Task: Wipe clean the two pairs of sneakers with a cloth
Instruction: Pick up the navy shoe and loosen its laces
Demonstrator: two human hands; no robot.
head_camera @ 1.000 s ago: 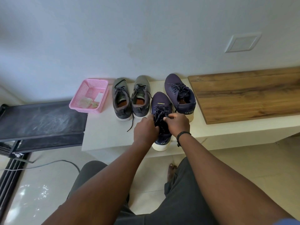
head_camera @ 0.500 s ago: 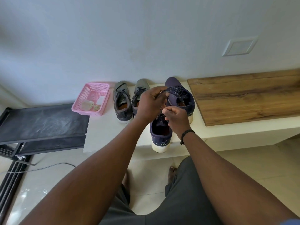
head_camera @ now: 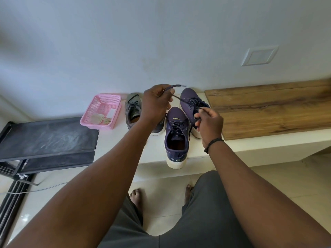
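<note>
Both hands are up over the counter and each has a lace end. The left hand is raised high, thumb and fingers pinched on a dark shoelace whose tip sticks out to the right past the knuckles. The right hand sits lower and to the right, fingers curled round the other end of lace, pulling it out sideways. The laces run down to the near navy sneaker, which stands with its heel hanging just over the counter's near edge, opening toward the person. That looks deliberate: drawn close for easy reach, laces spread apart, probably to undo them and free the tongue before any wiping.

Its partner, the far navy sneaker, waits just behind and to the right, toe to the wall. The grey sneakers stand to the left, 1 clearly seen, the other mostly hidden behind the left forearm.

No cloth in either hand yet. In the pink basket at the far left of the counter lies a pale crumpled thing, possibly the cloth, though I cannot tell for sure. A wooden board covers the counter's right side, a black rack stands off to the left.

My call: early going, none of the 4 shoes visibly being wiped.
</note>
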